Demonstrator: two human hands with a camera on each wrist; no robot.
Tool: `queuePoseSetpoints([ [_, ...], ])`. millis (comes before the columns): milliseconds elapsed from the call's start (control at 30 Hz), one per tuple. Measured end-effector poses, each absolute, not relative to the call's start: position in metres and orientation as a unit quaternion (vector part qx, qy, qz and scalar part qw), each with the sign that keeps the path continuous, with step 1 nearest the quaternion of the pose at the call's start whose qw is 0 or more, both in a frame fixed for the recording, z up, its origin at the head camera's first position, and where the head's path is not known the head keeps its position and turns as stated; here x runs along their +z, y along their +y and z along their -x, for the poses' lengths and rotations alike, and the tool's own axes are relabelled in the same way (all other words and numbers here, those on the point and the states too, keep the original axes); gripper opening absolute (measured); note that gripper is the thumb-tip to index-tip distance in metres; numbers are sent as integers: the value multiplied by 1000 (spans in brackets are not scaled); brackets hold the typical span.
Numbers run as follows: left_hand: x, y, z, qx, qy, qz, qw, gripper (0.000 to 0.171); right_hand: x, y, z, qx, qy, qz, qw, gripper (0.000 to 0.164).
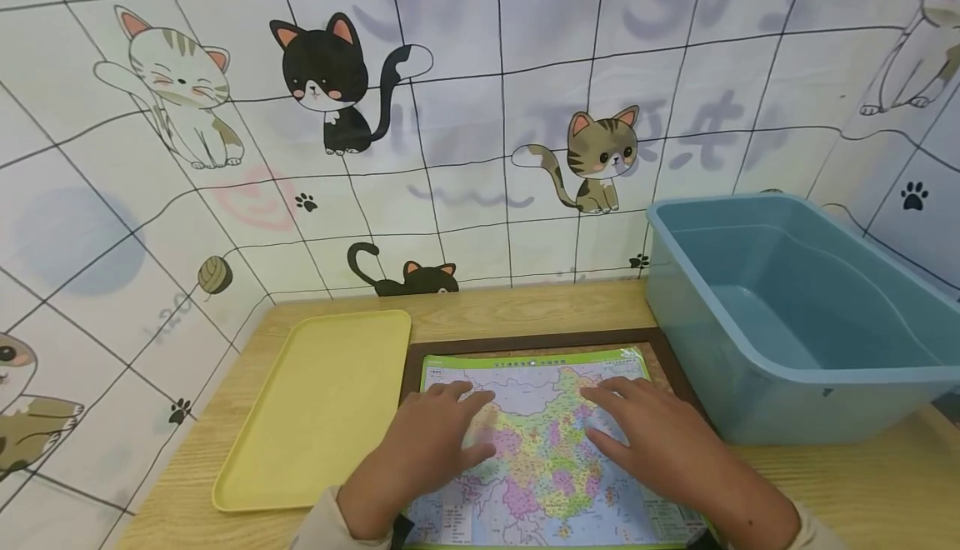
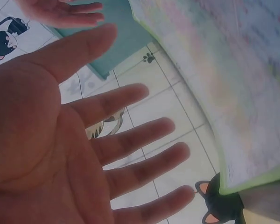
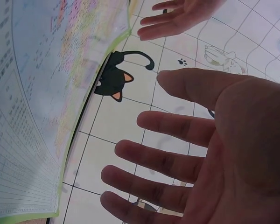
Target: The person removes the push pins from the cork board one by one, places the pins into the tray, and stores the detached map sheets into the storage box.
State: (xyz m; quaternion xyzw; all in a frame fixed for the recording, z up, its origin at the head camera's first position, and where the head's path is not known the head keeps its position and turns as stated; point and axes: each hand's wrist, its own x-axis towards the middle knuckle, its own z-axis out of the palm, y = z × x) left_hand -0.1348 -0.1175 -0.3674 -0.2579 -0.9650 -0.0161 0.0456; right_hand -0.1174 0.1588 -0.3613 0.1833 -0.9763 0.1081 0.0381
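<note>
The left hand [image 1: 438, 429] and right hand [image 1: 641, 425] hover palms-down over a glossy map [image 1: 525, 450], their fingers [image 2: 140, 138] spread, fairly straight and grasping nothing. The map, a thin rectangular sheet with a green border, lies on a dark-framed brown board [image 1: 525, 342] mid-counter, short of the back edge of the wood-grained counter [image 1: 525, 308]. A smooth yellow tray [image 1: 322, 408] with rounded corners lies toward the counter's left edge; a deep blue plastic bin [image 1: 787, 412] stands toward its back right corner.
</note>
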Motion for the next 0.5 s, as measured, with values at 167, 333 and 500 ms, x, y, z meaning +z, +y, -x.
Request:
queuePoseSetpoints([
  [167,-372,-114,132,3,-960,280,23,63,-363,158,118,112,-976,-182,34,46],
  [333,-371,-111,127,2,-955,296,12,65,-366,157,119,112,-976,-185,38,45],
  [500,-372,-108,123,-3,-954,299,-9,65,-368,156,121,108,-976,-186,35,44],
])
